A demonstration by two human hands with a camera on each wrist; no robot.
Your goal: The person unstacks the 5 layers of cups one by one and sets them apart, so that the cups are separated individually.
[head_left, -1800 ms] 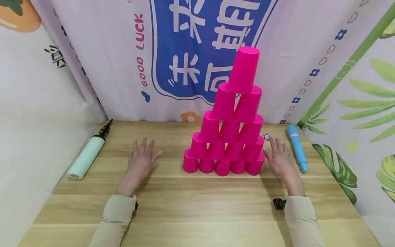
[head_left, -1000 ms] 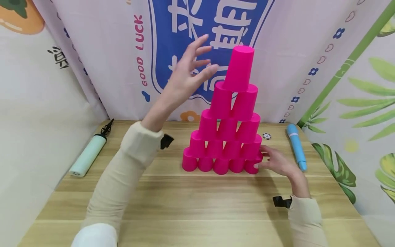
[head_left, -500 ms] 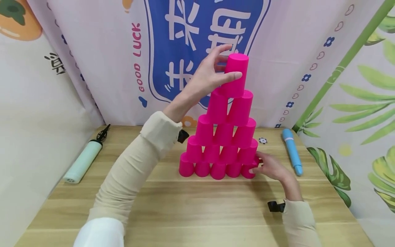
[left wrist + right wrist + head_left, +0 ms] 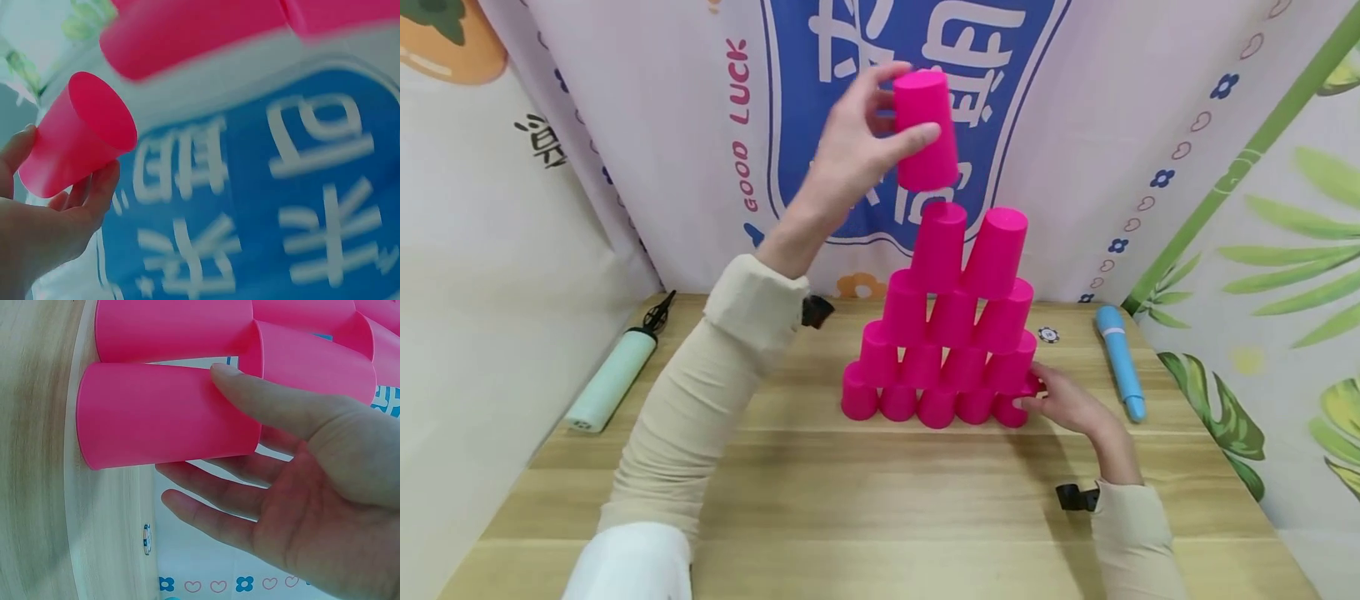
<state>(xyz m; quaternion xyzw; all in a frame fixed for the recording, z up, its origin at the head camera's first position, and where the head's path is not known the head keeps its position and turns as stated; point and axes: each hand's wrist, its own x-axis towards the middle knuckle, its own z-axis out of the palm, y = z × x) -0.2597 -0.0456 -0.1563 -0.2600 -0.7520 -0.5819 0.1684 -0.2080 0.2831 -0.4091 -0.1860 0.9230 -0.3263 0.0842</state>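
Observation:
High over the table in the head view, my left hand (image 4: 850,142) grips a pink cup (image 4: 936,161) upside down, thumb in front and fingers behind. The left wrist view looks toward the open mouth of that held cup (image 4: 100,115). Below it stands a pyramid of upside-down pink cups (image 4: 955,321), with two cups in its top row. At the pyramid's lower right, my right hand (image 4: 1067,406) holds the end cup (image 4: 1011,411) of the bottom row. In the right wrist view, the thumb lies on this cup (image 4: 162,415) and the fingers reach along its other side.
A pale green pump (image 4: 613,379) with a black nozzle lies at the table's left. On the right are a blue pen-shaped stick (image 4: 1122,362) and a small round chip (image 4: 1048,334). A printed cloth (image 4: 700,250) hangs behind the wooden table (image 4: 880,517).
From the table, my left hand rose to the pyramid's top, took hold of the top cup and lifted it up and leftward. My right hand moved in to the bottom right cup.

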